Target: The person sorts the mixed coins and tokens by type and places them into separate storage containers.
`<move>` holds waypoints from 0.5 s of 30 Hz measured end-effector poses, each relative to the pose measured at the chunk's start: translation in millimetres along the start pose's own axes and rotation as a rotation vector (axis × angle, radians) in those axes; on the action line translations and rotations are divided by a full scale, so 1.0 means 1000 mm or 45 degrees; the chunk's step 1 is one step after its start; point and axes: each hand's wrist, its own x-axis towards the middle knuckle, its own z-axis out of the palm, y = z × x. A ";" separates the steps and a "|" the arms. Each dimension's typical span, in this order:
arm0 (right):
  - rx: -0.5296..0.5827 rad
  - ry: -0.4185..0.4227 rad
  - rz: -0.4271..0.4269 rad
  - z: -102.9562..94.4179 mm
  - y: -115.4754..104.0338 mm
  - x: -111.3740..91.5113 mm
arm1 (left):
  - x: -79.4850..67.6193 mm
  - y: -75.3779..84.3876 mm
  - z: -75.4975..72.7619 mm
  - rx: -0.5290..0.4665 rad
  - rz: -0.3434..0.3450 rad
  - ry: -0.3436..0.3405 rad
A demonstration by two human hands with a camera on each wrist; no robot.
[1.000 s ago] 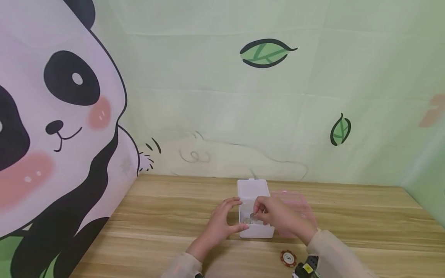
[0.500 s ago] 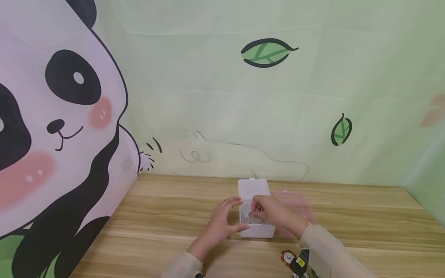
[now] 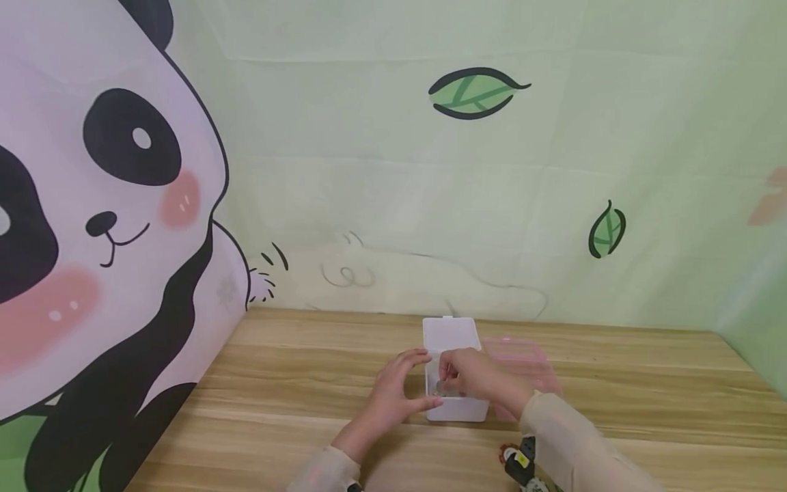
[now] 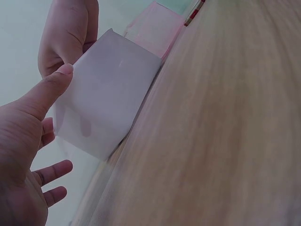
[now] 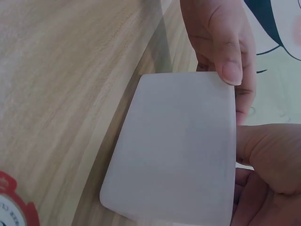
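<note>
The left hand grips the box between thumb and spread fingers, apparently to steady it on the tabletop; the right hand dips inside, fingers curled, any hold hidden.

White box: plastic by its look, opaque, smooth, matt to faintly satin; small pieces inside it give a silvery glint, too little visible to name the material. Pink container beside it: thin, translucent plastic, smooth, while the red-and-white chip looks like moulded plastic. Tabletop: wood-grained, smooth, low sheen; backdrop: printed cloth, matt, softly creased; sleeves: pale, thin, slightly sheer cloth, lightly wrinkled.
</note>
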 end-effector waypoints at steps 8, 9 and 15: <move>-0.057 -0.012 0.003 0.006 0.000 0.004 | -0.001 0.001 -0.001 0.002 -0.003 -0.004; -0.059 -0.017 0.013 0.007 0.000 0.004 | -0.001 0.001 -0.001 0.000 -0.010 -0.006; -0.118 -0.005 0.059 0.008 -0.002 0.006 | 0.000 0.002 -0.001 0.007 -0.008 0.001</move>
